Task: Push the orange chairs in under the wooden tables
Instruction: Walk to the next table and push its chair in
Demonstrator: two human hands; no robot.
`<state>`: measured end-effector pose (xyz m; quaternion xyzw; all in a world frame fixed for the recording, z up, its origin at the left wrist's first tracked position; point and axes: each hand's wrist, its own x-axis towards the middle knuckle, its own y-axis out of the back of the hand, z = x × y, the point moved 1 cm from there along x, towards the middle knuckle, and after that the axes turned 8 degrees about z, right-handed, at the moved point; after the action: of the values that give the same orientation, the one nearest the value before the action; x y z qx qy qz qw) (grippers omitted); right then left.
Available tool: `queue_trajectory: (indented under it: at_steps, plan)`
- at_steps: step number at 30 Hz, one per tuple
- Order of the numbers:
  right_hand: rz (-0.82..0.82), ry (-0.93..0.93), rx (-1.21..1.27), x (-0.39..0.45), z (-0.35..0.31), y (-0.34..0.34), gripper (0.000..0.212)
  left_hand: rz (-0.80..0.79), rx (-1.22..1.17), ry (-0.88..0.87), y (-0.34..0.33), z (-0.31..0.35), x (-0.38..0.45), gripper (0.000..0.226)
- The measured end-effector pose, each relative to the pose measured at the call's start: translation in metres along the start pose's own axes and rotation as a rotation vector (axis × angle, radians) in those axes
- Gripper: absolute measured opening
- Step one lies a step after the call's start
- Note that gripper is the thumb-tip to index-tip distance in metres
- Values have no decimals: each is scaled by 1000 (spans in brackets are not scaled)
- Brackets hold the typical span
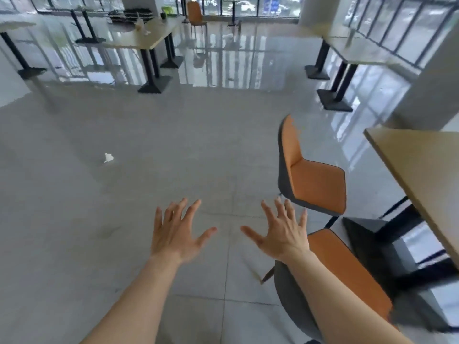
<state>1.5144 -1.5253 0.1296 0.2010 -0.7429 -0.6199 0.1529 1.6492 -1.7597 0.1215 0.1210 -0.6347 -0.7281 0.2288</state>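
Two orange chairs with grey backs stand at the right beside a wooden table (422, 167). The farther orange chair (315, 180) faces the table, its seat short of the table edge. The nearer orange chair (347, 269) sits low in the frame, partly behind my right forearm. My left hand (177, 232) and my right hand (283, 232) are stretched out over the floor, fingers spread, holding nothing. My right hand is just left of the chairs and touches neither. A third orange chair (196, 13) stands far back by the windows.
More wooden tables on black pedestal bases stand at the back left (139, 38) and back right (357, 50). A white scrap of paper (108, 158) lies on the grey tiled floor. A white pillar (432, 78) rises at the right. Open floor stretches ahead and to the left.
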Motion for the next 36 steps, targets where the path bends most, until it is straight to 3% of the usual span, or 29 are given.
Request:
queue_trajectory:
  at_steps: [8,18,26,36]
  plan:
    - [125,-551,37,-39,30,-4,112,-127,-64,-471,-31,60,98,104]
    - [87,-1042,57,-141,65,-48,115,-257,-120,-972,-81,173,66,103]
    - [27,-1137,149,-183,66,-93,115,-348,-68,-1162,-129,203,33,96]
    - [18,-1067,177,-164,68,-136,104,-495,-62,-1265,-187,198,40,90]
